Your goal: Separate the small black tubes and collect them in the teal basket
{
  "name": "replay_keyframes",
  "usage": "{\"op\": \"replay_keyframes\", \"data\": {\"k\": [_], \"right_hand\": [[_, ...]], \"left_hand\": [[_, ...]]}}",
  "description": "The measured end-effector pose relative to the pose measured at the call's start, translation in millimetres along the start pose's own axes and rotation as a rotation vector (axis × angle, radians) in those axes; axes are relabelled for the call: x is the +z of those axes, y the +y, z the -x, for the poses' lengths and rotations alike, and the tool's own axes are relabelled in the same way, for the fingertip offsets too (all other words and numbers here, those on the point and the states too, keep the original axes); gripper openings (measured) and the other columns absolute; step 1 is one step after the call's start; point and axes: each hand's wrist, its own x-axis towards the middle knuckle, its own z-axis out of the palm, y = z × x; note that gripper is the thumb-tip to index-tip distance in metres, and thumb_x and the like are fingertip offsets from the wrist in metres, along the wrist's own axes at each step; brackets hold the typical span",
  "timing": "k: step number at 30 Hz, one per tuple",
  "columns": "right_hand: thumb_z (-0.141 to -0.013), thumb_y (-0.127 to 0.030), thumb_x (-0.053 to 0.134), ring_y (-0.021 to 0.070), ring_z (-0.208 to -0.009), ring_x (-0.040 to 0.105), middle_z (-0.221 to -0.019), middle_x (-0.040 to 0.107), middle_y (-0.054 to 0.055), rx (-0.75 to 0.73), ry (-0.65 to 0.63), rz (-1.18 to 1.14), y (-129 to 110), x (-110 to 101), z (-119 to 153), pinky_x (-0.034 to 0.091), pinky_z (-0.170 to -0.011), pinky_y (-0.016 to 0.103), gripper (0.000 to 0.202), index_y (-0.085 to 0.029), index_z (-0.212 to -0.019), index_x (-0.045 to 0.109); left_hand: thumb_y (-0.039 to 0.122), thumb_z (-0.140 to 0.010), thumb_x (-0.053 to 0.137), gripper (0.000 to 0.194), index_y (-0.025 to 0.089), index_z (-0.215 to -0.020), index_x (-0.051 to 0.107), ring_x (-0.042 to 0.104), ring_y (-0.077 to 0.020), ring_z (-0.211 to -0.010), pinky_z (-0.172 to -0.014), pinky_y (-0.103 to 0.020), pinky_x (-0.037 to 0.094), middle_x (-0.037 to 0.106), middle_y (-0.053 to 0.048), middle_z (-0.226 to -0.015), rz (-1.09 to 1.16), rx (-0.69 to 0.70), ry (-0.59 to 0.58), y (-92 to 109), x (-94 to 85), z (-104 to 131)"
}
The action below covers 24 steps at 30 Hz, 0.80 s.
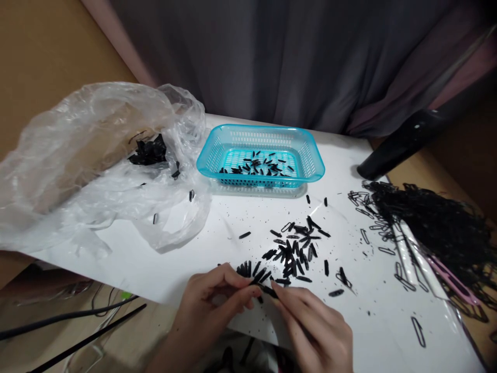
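Low in the centre of the frame, a left hand (221,294) and a right hand (315,318) met over a white table (382,326), thumbs and fingertips pinched together on opposite ends of a small, slim black piece (267,290). A scatter of similar black pieces (289,254) lay just above them. A blue basket (317,161), upper centre, held more. A crumpled clear plastic bag (42,160) spread across the left, and a tangled heap of thin black loops (430,215) filled the right edge.
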Motion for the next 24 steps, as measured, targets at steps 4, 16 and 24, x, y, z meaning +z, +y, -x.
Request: {"op": "replay_keyframes", "data": {"k": [4, 16, 24], "right_hand": [[-0.092, -0.006, 0.052, 0.0139, -0.076, 0.074, -0.087, 0.074, 0.007, 0.024, -0.015, -0.044, 2.4, 1.5, 1.0, 0.06, -0.065, 0.018, 0.024, -0.015, -0.105, 0.071], [-0.094, -0.01, 0.053, 0.0132, -0.072, 0.072, -0.087, 0.072, 0.004, 0.133, -0.076, -0.121, 5.4, 3.7, 8.0, 0.057, -0.06, 0.019, 0.025, -0.019, -0.11, 0.069], [-0.093, -0.009, 0.054, 0.0138, -0.068, 0.071, -0.085, 0.072, 0.005, 0.112, -0.088, -0.133, 5.9, 3.2, 9.1, 0.056, -0.057, 0.02, 0.025, -0.018, -0.11, 0.069]], "left_hand": [[0.02, -0.076, 0.077, 0.012, 0.019, -0.066, 0.07, 0.067, -0.0116, -0.05, -0.048, -0.013, 0.054, 0.073, 0.002, -0.058, -0.086, 0.117, 0.034, 1.0, -0.7, -0.5], [0.007, -0.077, 0.076, 0.018, 0.021, -0.071, 0.066, 0.069, -0.0074, -0.058, -0.057, -0.008, 0.054, 0.074, 0.007, -0.066, -0.303, 0.483, -0.018, 5.9, -8.3, -6.2], [0.003, -0.082, 0.07, 0.021, 0.021, -0.079, 0.06, 0.067, -0.0072, -0.064, -0.062, -0.011, 0.053, 0.072, 0.006, -0.075, -0.324, 0.609, -0.148, 6.4, -14.0, -7.1]]}}
